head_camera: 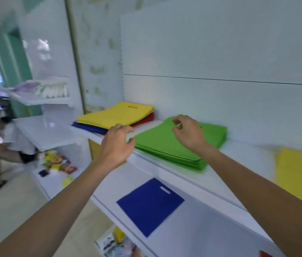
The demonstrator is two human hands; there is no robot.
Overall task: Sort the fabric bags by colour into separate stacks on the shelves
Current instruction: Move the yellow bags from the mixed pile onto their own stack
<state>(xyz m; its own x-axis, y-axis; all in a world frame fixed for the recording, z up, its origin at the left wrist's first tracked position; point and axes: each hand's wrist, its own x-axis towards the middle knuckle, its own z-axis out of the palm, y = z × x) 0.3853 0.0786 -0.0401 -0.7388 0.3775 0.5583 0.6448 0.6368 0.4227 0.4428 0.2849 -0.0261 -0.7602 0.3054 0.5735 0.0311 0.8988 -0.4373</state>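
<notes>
Your left hand [117, 143] and right hand [187, 132] hover loosely curled, holding nothing, at the green stack [165, 143] near the upper shelf's [230, 164] front edge, so a clumsy grab could drag bags off it (the mixed pile [116, 115] at the left end is not yet sorted).

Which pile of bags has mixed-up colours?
The left pile on the upper shelf: yellow on top, red and blue peeking out below. The green pile beside it is all green.

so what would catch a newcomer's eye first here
The green stack of bags sits on the upper shelf, left hand at its near corner, right hand above it. Left of it lies a mixed pile, yellow over red and blue; one blue bag lies on the lower shelf.
</notes>
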